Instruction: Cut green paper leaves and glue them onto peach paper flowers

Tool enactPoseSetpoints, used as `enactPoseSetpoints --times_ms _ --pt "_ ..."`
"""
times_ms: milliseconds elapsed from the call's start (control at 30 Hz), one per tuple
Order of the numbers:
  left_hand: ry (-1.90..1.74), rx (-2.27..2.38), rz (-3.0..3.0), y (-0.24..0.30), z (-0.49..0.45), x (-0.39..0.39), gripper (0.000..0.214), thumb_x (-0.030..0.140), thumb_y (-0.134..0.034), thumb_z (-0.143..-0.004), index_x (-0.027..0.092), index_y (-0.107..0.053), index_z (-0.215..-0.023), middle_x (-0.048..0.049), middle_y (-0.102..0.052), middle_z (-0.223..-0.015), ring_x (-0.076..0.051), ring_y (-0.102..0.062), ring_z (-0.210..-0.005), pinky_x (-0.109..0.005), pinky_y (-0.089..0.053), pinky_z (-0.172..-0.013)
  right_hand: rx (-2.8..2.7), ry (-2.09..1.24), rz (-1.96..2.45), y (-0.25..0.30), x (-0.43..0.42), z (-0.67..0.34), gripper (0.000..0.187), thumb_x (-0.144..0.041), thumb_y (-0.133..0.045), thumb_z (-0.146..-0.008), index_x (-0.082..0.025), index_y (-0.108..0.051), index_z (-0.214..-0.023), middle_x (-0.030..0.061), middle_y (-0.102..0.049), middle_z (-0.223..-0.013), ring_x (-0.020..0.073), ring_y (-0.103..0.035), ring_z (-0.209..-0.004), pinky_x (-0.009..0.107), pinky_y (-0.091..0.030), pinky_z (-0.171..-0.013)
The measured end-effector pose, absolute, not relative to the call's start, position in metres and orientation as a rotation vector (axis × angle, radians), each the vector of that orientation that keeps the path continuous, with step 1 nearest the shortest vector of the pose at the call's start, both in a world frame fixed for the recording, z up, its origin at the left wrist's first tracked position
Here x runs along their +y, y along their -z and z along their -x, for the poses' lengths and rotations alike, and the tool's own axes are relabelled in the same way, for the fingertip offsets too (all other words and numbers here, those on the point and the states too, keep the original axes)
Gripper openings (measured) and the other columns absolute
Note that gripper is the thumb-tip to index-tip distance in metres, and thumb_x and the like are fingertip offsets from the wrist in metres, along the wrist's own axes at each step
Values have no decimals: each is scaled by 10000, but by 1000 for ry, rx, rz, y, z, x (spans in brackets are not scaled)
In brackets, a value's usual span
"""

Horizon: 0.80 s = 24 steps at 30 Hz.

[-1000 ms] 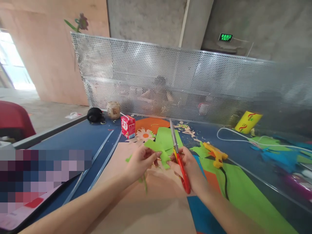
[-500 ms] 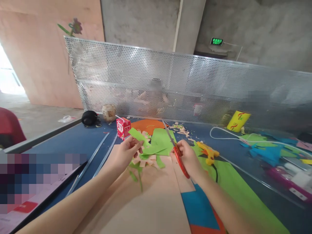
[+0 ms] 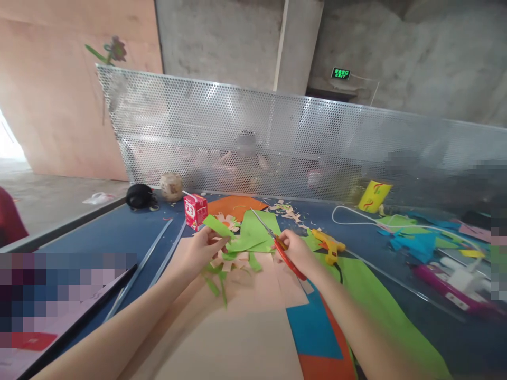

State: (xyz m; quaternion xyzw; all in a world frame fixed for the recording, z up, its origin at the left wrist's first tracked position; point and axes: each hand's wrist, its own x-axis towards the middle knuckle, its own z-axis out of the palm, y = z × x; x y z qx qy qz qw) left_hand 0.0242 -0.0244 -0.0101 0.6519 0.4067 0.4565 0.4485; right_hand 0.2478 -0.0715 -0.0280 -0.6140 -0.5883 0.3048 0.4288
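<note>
My left hand [image 3: 206,245] pinches a strip of green felt [image 3: 217,226], which sticks out past the fingertips. In my right hand [image 3: 291,252] is a pair of scissors [image 3: 282,244] with red handles; the blades point away and to the left, over a larger green felt piece [image 3: 259,226]. Just below my left hand lies a peach felt piece with a fringed edge [image 3: 229,262]. Thin green leaf-like cuttings [image 3: 214,286] rest on a big peach sheet [image 3: 222,343] in front of me.
A yellow glue gun [image 3: 329,246] lies right of the scissors. A red drink carton [image 3: 195,212] with a straw stands behind my left hand. A perforated metal screen [image 3: 190,121] closes the table's back. A purple power strip [image 3: 451,287] and blue scraps [image 3: 420,244] sit at right.
The scissors' tip has swung down and left, so the blades lie flatter. My left hand still pinches the green strip. The whole view has shifted slightly.
</note>
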Motion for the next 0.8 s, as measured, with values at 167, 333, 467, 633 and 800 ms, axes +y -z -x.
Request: enactPoseSetpoints --times_ms 167,333,467,633,800 --pt "-1134 1070 -1653 8 -23 -25 150 308 -560 -681 168 -512 -708 44 -534 -498 -61 -453 -386 -178 -360 -414 -1514 -536 1594 28 -69 -253 178 -203 -537 -615 -219 -375 -688 -42 -541 -598 116 -497 -469 220 -351 -440" --pt "-1116 1069 -1688 13 -21 -19 185 359 -534 -699 176 -536 -722 45 -517 -470 -70 -438 -382 -178 -327 -406 -1462 -271 1852 24 -69 -261 271 -280 -591 -594 -218 -358 -717 3 -536 -657 170 -524 -602 254 -357 -508" --pt "-1112 1100 -1702 14 -21 -19 203 374 -511 -715 173 -522 -689 45 -506 -476 -68 -425 -389 -179 -326 -415 -1517 -272 1961 23 -71 -259 237 -257 -567 -609 -212 -364 -722 22 -551 -666 165 -521 -576 241 -325 -481" --pt "-1111 1071 -1738 18 -18 -12 243 408 -481 -730 168 -511 -714 40 -498 -504 -80 -440 -430 -193 -346 -437 -1574 -81 2043 25 -77 -243 240 -285 -575 -614 -196 -395 -745 30 -546 -640 171 -522 -577 230 -265 -460" --pt "-1133 1085 -1772 26 -16 -1 268 435 -496 -708 167 -513 -700 43 -505 -498 -77 -437 -415 -197 -348 -431 -1677 97 2152 25 -78 -234 228 -366 -539 -671 -172 -455 -756 54 -588 -661 192 -574 -637 236 -297 -479"
